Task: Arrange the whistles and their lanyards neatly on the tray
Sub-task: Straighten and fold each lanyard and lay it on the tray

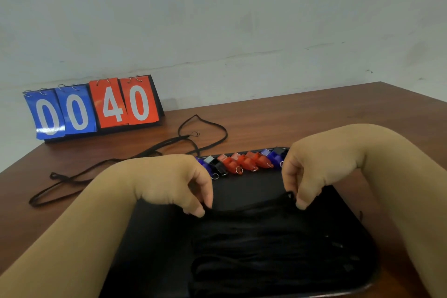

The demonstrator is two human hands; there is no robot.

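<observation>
Wood-grain table bears a glossy black tray; left hand and right hand each grip pinched on thin black cord.

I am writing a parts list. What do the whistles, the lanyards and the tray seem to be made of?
Whistles: glossy moulded plastic, with shiny highlights and small metal split rings.
Lanyards: thin black matte cord, limp loops; probably woven fabric.
Tray: black and smooth with a faint sheen; plastic or leatherette, hard to tell.

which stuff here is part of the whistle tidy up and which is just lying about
Part of the job:
- black tray
- row of whistles along its far edge
- lanyard held between left hand and right hand
- loose lanyards on the table

Just lying about:
- flip scoreboard
</observation>
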